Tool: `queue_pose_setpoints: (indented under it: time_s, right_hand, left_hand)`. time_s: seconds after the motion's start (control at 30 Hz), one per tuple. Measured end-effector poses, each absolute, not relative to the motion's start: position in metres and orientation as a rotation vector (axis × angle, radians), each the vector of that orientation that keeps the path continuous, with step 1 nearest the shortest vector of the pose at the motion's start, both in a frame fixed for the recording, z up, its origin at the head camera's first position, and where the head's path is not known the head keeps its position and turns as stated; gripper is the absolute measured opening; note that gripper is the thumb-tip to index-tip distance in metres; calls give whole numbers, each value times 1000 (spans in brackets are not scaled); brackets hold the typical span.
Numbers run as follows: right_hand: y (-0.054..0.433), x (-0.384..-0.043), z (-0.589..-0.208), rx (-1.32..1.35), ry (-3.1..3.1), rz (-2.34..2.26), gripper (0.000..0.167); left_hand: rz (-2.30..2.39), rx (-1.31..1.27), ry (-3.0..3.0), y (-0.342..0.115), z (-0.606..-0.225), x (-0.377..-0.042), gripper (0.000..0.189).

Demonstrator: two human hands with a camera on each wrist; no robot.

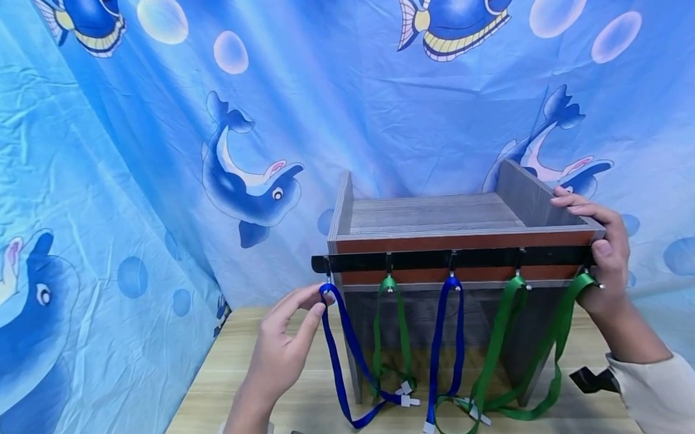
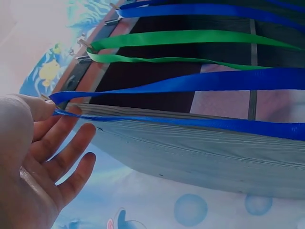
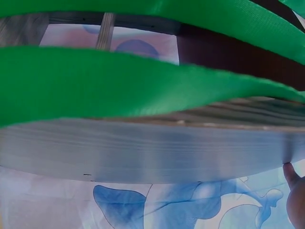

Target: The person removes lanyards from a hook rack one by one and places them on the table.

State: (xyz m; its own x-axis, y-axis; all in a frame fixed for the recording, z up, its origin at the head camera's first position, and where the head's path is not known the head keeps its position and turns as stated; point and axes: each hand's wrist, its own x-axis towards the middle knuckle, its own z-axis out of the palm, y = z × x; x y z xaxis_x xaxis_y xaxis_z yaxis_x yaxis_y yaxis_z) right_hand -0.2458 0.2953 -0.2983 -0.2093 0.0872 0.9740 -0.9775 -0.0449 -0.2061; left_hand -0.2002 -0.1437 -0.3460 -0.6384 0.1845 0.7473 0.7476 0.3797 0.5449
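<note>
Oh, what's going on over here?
A person's left hand pinches the top of the leftmost blue lanyard, at one end of a black rail. The right hand holds the right side of the grey shelf unit behind it. Another blue lanyard and three green lanyards hang along the rail.

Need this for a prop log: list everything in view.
Table: 1, light wood, bottom
Backdrop: at least 1, blue, behind
Wooden unit: 1, grey and brown, on table
Hook rail: 1, black, unit's front
Hooks: 5, metallic, along rail
Blue lanyards: 2, blue, first and third from left
Green lanyards: 3, green, second, fourth and fifth
Clips: at least 4, white, lanyard ends
Sleeves: 2, cream, bottom
Wrist mounts: 2, black, beside sleeves
Left hand: 1, pinching first lanyard
Right hand: 1, gripping unit's right edge
</note>
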Motion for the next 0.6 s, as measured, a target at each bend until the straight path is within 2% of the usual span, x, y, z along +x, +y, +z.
queue_pose_setpoints:
  time_s: [0.27, 0.6]
  right_hand:
    - [297, -248, -301, 1029, -1293, 1442, 39]
    - [298, -248, -301, 1002, -1319, 1428, 41]
  left_hand:
    - [-1247, -766, -1971, -143, -338, -195, 27]
    - [-1231, -848, -1871, -148, -327, -191, 33]
